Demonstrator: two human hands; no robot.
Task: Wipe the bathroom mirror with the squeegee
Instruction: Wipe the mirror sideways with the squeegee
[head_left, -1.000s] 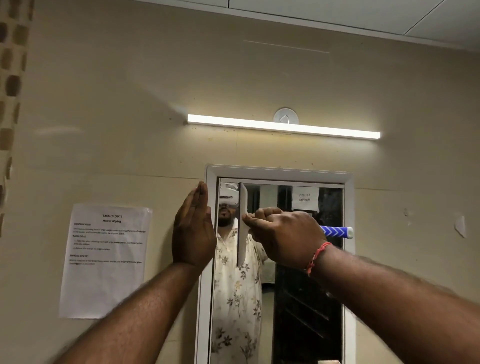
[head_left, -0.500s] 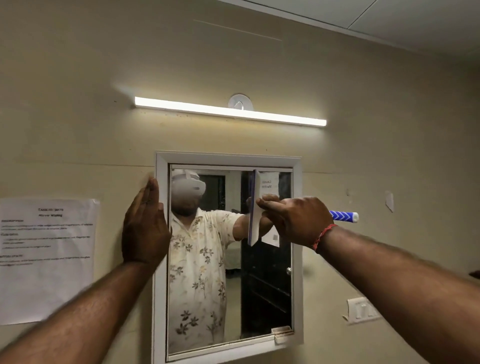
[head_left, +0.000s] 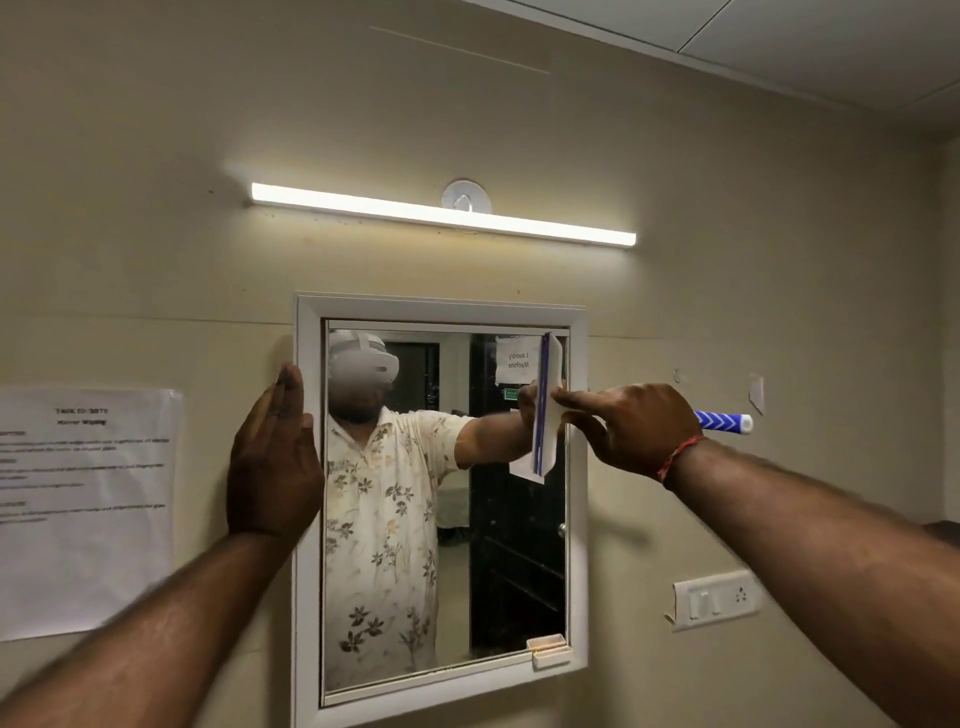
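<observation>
- The mirror (head_left: 415, 519) hangs on the beige wall in a white frame, and the squeegee (head_left: 545, 405) stands upright against the glass at the upper right, right beside the frame's inner edge.
- The right hand (head_left: 631, 428) is wrapped around the squeegee just behind the blade, forefinger stretched toward the blade, and the blue-and-white striped handle (head_left: 724, 421) pokes out past the wrist to the right.
- A red thread bracelet (head_left: 678, 457) circles that right wrist.
- The left hand (head_left: 275, 457) is flat and spread, fingers together and pointing up, pressed against the left side of the frame; it holds nothing.
- In the glass there's the reflection of a person in a flowered shirt wearing a white headset, and a paper sign on a dark door behind.
- Above the mirror, a long tube light (head_left: 441, 214) glows on the wall.
- Off to the left, a printed sheet of paper (head_left: 85, 514) is stuck to the wall; its text is too blurred to read.
- Lower right, a white switch plate (head_left: 717, 600) sits on the wall, well clear of the mirror.
- A small white catch (head_left: 548, 652) sits at the frame's bottom right corner, below the squeegee's spot.
</observation>
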